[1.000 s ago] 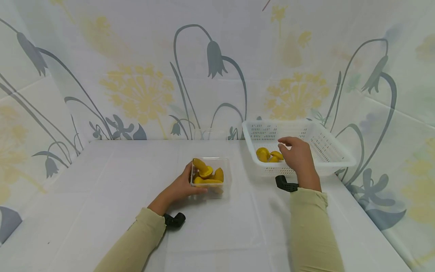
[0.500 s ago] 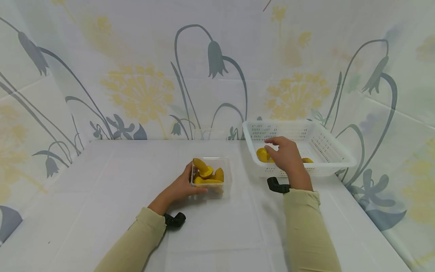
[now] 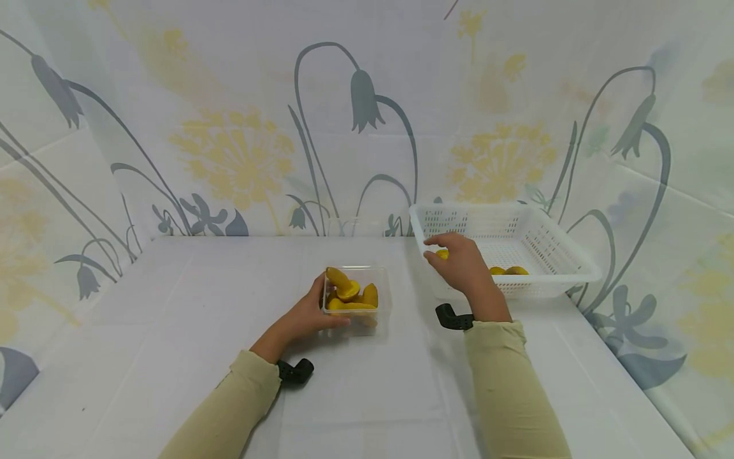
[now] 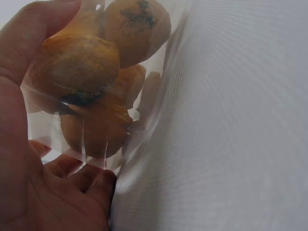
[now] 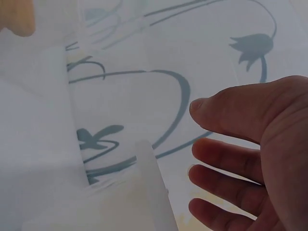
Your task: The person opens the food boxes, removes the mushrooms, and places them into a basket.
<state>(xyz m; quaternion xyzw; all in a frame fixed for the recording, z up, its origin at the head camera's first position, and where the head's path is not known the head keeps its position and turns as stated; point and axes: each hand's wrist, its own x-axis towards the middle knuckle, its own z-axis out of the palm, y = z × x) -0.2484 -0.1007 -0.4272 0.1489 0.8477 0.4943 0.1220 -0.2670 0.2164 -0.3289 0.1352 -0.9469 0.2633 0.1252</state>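
Note:
My left hand grips a small clear plastic box on the white table, thumb along its near side and fingers round the left side. Several yellow mushrooms fill it, one sticking above the rim. In the left wrist view they show through the plastic as brownish lumps, some with dark green patches. Over the left end of a white slotted basket hovers my right hand. Its thumb and fingers are spread apart with nothing between them. More yellow mushrooms lie in the basket, partly hidden by the hand.
Behind the table hangs a white cloth printed with grey and yellow flowers. A faint see-through shape stands near the table's back edge. The basket's wall edge rises beside the right fingers in the right wrist view.
My right hand has moved left across the basket, from its middle to its left end, uncovering mushrooms on the right and covering others. The left hand and the box have stayed put.

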